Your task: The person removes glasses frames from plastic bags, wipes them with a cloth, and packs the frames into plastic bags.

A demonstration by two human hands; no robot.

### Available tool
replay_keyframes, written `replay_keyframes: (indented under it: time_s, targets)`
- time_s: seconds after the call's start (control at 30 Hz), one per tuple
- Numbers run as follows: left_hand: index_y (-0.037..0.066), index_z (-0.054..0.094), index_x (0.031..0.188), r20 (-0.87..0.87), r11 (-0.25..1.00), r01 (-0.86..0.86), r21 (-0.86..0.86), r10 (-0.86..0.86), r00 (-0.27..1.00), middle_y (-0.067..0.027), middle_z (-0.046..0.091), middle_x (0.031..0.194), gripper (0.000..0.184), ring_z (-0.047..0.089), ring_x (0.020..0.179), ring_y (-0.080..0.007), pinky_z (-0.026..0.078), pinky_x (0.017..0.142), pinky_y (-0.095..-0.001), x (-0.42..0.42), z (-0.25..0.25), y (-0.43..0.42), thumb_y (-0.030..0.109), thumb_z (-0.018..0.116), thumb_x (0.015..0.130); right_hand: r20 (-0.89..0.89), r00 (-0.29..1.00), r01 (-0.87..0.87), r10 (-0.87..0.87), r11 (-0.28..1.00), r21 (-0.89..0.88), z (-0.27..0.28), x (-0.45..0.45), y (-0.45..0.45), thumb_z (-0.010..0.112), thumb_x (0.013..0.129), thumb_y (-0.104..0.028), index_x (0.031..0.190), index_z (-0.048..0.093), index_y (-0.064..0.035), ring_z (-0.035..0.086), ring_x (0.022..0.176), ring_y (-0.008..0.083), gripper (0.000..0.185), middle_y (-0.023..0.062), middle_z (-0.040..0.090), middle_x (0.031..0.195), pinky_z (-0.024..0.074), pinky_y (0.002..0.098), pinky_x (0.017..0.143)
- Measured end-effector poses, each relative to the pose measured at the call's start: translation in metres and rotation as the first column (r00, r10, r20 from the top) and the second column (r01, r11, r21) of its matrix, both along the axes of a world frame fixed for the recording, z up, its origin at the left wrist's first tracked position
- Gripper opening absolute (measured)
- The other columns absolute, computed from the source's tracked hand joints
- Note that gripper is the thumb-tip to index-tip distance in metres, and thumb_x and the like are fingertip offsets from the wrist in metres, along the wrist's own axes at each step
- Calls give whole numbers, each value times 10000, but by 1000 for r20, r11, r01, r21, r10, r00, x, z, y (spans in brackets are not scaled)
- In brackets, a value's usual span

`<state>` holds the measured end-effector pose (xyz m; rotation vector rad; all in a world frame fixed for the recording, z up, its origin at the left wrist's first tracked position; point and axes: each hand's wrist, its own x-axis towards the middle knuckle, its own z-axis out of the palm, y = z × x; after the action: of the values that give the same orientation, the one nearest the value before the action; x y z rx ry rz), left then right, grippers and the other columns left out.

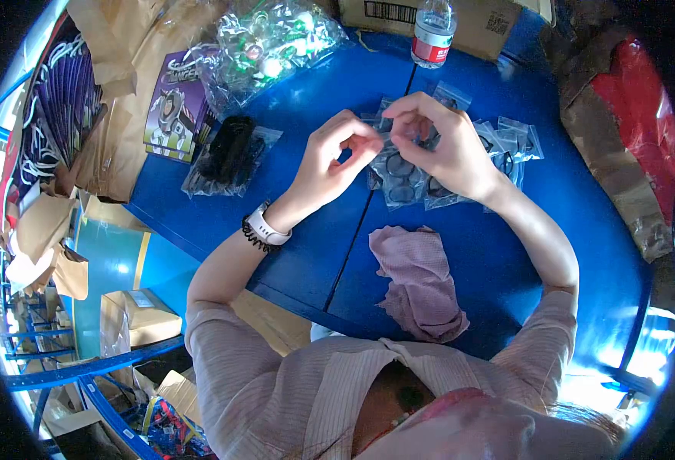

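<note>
My left hand (343,153) is raised over the blue table, thumb and fingertips pinched together. Whatever lies in the pinch is too small to make out. Close by, my right hand (452,146) has its fingers curled in, thumb and fingertips turned toward the left hand; I cannot make out what they grip. Beneath and behind both hands lie several small clear zip bags (400,182) with dark ring-shaped items inside. Left of my left hand, a clear bag holding a black bundle (234,149) rests on the table.
A crumpled pink cloth (420,284) lies near my body on the blue table (307,261). Farther back are a water bottle (433,34), a bag of green and white items (272,42) and purple printed cards (175,107). Red material (640,123) sits in a carton at right.
</note>
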<state>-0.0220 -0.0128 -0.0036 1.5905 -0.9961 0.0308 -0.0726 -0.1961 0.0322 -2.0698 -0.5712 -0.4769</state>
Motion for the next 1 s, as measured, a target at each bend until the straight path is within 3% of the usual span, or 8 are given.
replay_keyframes:
  time_s: [0.23,0.37,0.53,0.73,0.87,1.0]
  targets:
    - [26,574,793,116,997,-6,79,-4,993,-20,529,754,46,431,609,-91,341,555,-203,10,-3,6,-13,595,806,23,1000,15,-14,1000,-26,-4,1,1,614,738,32,999,577,-11,531,578,130,268,52,622,747,438,243,539]
    - [15,600,760,113,1000,-10,-14,11,993,-19,545,671,44,439,555,-99,349,519,-206,9,-3,4,4,635,786,-91,995,-41,44,998,40,1,-1,1,613,748,26,1012,567,-11,531,579,122,270,55,634,767,432,236,533]
    - [17,592,731,172,999,47,22,-50,984,-16,546,640,78,414,516,-98,325,481,-215,7,-4,3,23,628,800,-116,988,-97,99,995,24,-3,-1,2,622,752,21,1033,559,-9,530,577,115,291,55,640,761,424,225,527]
    - [23,569,684,136,995,-33,96,19,991,-12,536,597,137,386,480,-92,295,451,-222,7,-4,5,39,620,811,-123,991,-44,47,999,27,0,1,0,630,759,19,1043,567,-5,525,569,104,292,46,639,736,420,214,530]
    - [25,559,663,54,984,-10,180,1,999,-6,522,554,170,362,452,-84,262,432,-219,16,-3,15,51,610,823,-91,987,-118,129,986,116,-1,11,-12,632,763,21,1033,586,-2,516,558,91,275,34,641,723,416,212,534]
    - [31,565,668,58,960,48,277,-67,996,-13,548,588,182,395,470,-85,277,437,-225,20,2,18,93,622,829,-152,984,-85,97,993,84,2,9,-15,631,764,24,1013,601,-1,524,573,82,252,35,644,723,424,209,550]
